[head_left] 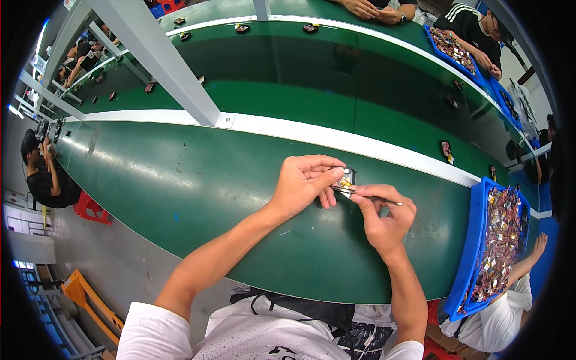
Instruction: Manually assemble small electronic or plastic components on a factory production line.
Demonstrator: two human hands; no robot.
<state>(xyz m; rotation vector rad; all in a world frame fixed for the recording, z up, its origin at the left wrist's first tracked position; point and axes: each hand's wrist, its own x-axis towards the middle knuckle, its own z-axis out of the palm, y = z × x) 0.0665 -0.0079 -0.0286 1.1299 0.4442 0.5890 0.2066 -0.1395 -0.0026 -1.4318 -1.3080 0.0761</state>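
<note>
Over the green worktop (240,192), my left hand (306,183) grips a small electronic assembly (345,179) with a dark edge, a pale face and bits of yellow. Its thumb lies on top, and the fingers curl behind. My right hand (387,217) pinches a thin dark tool, perhaps tweezers (384,200), between thumb and fingers. The tool's tip meets the lower part of the assembly. My fingers partly cover the assembly, so its exact kind cannot be made out.
At the right, a blue tray (474,237) holds many small wired parts. A white rail (288,138) and grey post (162,60) border a green conveyor (384,120) carrying scattered small assemblies. Another blue tray (433,45) stands across it. Other people sit around; a red stool (91,207) is at left.
</note>
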